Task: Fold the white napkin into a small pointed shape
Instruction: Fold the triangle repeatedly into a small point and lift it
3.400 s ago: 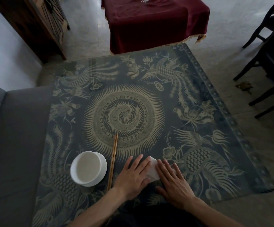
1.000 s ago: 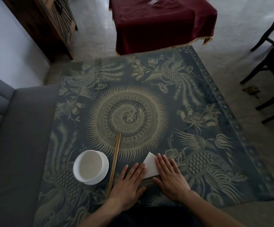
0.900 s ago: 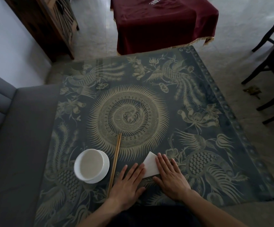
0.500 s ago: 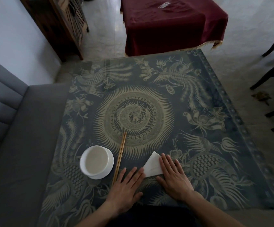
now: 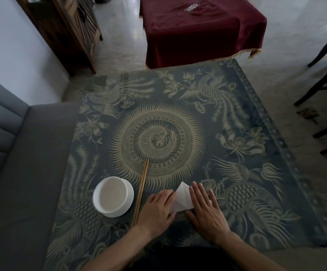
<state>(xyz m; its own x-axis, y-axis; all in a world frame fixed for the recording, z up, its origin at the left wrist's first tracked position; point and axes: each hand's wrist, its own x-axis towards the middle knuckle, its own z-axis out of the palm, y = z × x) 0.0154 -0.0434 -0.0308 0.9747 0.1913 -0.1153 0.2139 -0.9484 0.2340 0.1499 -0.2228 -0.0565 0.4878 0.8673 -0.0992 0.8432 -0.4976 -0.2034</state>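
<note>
While the right hand [image 5: 205, 210] lies flat on the white napkin [image 5: 182, 198] near the worktop's [image 5: 237, 173] front edge, the left hand [image 5: 158, 208], fingers curled, pinches its left flap, leaving a pointed triangle seemingly almost finished.

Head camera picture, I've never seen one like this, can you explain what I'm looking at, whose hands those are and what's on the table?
The camera sits on a person's head and looks forward and down, so the two bare arms entering from the bottom are the wearer's own. There is no robot. The left hand has its fingers curled at the edge of a white napkin, already folded to a point aimed away from the person. The right hand presses flat on the napkin's other side. Both work on a table with a dark patterned cloth. To the left lie wooden chopsticks and a white bowl on a saucer.
</note>
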